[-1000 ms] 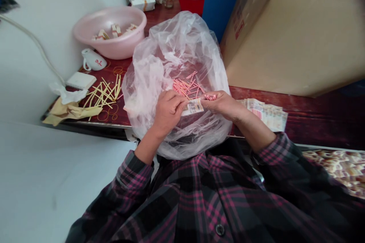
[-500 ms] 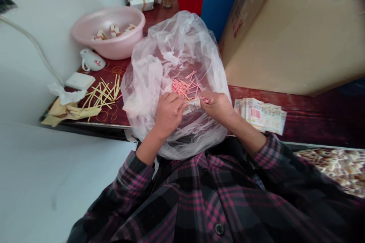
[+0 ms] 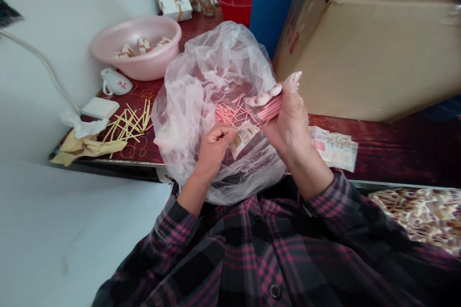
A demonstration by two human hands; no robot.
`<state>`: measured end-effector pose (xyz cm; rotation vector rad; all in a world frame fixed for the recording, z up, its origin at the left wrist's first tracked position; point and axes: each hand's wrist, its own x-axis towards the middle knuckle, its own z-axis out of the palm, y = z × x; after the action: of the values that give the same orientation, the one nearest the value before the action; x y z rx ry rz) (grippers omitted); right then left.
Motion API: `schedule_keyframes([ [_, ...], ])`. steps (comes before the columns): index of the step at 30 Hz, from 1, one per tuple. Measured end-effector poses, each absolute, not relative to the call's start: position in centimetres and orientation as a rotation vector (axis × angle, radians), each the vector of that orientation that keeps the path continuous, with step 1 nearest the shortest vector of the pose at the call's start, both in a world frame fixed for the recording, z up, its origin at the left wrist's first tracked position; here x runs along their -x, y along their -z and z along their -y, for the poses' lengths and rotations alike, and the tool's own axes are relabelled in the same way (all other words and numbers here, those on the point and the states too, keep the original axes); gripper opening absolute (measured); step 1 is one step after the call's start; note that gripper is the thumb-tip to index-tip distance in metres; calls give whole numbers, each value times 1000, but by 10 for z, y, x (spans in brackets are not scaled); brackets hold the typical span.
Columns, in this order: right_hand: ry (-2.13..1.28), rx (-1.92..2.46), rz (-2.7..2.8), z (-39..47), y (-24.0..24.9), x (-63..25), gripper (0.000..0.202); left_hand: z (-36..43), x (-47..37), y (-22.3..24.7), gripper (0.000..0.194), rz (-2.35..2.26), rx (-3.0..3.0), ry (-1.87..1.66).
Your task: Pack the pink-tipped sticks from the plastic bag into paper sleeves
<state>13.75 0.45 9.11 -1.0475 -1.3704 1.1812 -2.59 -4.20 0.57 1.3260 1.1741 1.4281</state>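
Observation:
My left hand (image 3: 213,147) is closed, pinching a small printed packet (image 3: 245,136) by its left end. My right hand (image 3: 294,122) is turned palm up, with several thin pink sticks (image 3: 271,109) lying side by side across its fingers, just above and right of the packet. Under both hands spreads a clear plastic bag (image 3: 180,110), its mouth wide open. Inside the bag lies a loose heap of the same pink sticks (image 3: 226,113). To the right of my right wrist, a row of overlapping printed packets (image 3: 334,149) rests on the dark red table.
Yellow sticks (image 3: 131,122) lie loose at left by a white mug (image 3: 115,82). Behind them stands a pink basin (image 3: 135,69) holding small bundles. A large cardboard box (image 3: 370,57) blocks the right back; a red basin (image 3: 236,5) stands behind the bag.
My right hand has lifted away from the packet and turned palm up, bringing the pink sticks into view. My left hand still holds the packet, now tilted and more exposed.

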Motion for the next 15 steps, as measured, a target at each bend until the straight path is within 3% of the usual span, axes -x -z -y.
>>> schedule_keyframes([
  [8,-1128,1051,1182,3,-75,-145,64,44,21,-9,16,-1240,-1267,-1457],
  [15,-1071,1154,1546,22,-67,-160,61,41,30,-12,15,-1367,-1466,-1466],
])
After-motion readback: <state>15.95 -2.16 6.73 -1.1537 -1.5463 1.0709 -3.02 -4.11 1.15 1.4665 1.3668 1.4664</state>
